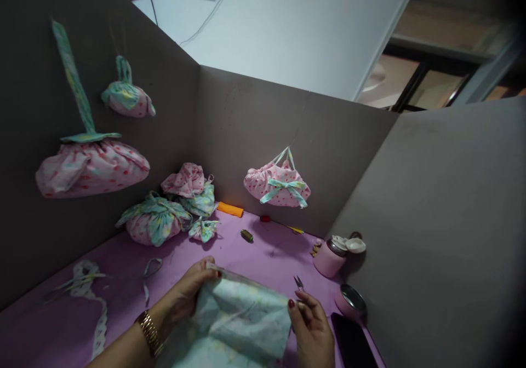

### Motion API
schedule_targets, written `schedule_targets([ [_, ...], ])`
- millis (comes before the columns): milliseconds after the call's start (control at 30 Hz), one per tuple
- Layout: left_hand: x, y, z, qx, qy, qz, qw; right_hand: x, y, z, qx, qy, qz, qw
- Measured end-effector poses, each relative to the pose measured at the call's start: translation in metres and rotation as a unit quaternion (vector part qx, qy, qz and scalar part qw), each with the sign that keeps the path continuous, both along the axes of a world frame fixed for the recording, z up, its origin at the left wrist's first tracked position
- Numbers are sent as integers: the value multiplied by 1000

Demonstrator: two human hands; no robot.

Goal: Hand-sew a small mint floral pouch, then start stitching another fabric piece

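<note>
A piece of pale green patterned fabric (246,318) is stretched between my two hands at the bottom middle of the head view. My left hand (193,286) pinches its upper left corner; a gold watch (148,332) sits on that wrist. At the upper right corner, my right hand (310,324) grips the cloth between thumb and fingers. Small pointed snips (298,282) lie just beyond my right fingers. The lower part of the fabric runs out of the frame.
Fabric pouches (156,220) are piled at the back left. Others, such as a bow-tied pouch (277,184), hang on grey partitions. White lace (101,324) lies left, a green thread spool (247,235) behind the fabric. A pink jar (330,258), a round tin (351,301) and a phone (353,340) stand right.
</note>
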State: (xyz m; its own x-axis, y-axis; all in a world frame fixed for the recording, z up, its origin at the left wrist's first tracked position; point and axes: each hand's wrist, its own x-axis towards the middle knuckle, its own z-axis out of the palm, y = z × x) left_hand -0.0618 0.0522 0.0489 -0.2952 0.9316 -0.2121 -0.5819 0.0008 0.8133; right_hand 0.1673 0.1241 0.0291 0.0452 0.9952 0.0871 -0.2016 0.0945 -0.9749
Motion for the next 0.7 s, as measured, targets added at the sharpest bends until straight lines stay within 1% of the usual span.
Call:
schedule_targets([
  [167,0,0,-1,0,8,-32,999,1,1,7,11,-19,7,1000],
  [300,-4,-1,4,-9,48,-60,997,4,2,15,31,-39,26,998],
  [367,-7,-1,6,-9,67,-71,995,5,2,18,40,-42,24,998],
  [467,-10,1,5,-9,83,-86,993,5,2,21,52,-45,16,997],
  [600,-13,2,2,-10,101,-84,991,0,1,19,65,-52,-10,996],
  [700,-11,0,3,-4,111,-68,991,-5,-2,15,70,-56,-35,995],
])
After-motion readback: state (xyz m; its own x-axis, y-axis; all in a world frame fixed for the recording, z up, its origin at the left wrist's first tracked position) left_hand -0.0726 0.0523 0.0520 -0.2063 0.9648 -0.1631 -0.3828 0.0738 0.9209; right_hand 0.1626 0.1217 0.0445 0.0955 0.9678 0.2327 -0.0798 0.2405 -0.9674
